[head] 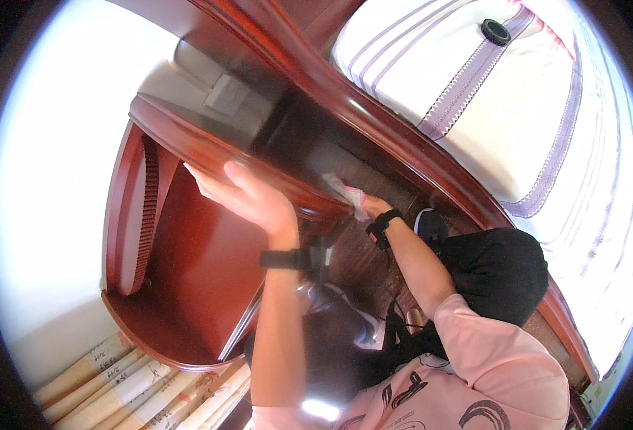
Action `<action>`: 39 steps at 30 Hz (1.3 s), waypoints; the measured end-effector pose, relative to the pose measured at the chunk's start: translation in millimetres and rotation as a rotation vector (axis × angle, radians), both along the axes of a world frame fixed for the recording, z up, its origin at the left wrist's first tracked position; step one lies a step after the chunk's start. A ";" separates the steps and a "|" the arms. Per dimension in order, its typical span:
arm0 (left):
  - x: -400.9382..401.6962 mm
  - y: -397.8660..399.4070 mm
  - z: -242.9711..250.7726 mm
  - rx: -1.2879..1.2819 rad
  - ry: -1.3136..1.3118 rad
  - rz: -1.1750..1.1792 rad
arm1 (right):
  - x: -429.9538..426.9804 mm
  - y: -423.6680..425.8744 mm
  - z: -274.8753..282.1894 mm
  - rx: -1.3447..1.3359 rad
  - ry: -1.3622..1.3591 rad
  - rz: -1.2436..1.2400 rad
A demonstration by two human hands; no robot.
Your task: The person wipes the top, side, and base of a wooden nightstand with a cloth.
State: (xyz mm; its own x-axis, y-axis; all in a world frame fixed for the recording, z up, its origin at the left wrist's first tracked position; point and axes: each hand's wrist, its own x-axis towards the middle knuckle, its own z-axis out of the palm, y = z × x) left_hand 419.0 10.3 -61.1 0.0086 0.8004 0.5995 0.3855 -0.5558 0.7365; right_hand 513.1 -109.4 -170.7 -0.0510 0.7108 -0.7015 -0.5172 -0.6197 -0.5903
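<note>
My right hand (375, 206) is closed around a crumpled white cloth with pink edging (353, 196). It is low in the gap between the bed's wooden side rail and a reddish-brown wooden cabinet, beside the cabinet's curved edge. My left hand (254, 201), slightly blurred, is raised with its palm spread over the edge of the cabinet (187, 252); the view does not settle whether it touches the wood. It holds nothing. Both wrists wear black straps.
The polished bed rail (392, 140) runs diagonally past a mattress with a white and purple cover (488, 123), where a black round cap (495, 32) lies. A power socket (228, 95) is on the wall behind the cabinet. Patterned curtains (155, 392) hang at lower left. Dark floor shows below.
</note>
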 end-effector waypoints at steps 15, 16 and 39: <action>12.5 -3.6 -3.0 0.018 0.003 -0.022 | 7.5 38.8 2.1 1.023 -0.123 -0.073; 0.3 1.7 -3.8 0.032 0.028 0.006 | -0.5 38.8 27.8 1.031 -0.061 -0.082; 24.3 -13.0 -5.8 -0.046 -0.017 -0.044 | 16.2 36.5 -208.8 0.762 -0.084 -0.101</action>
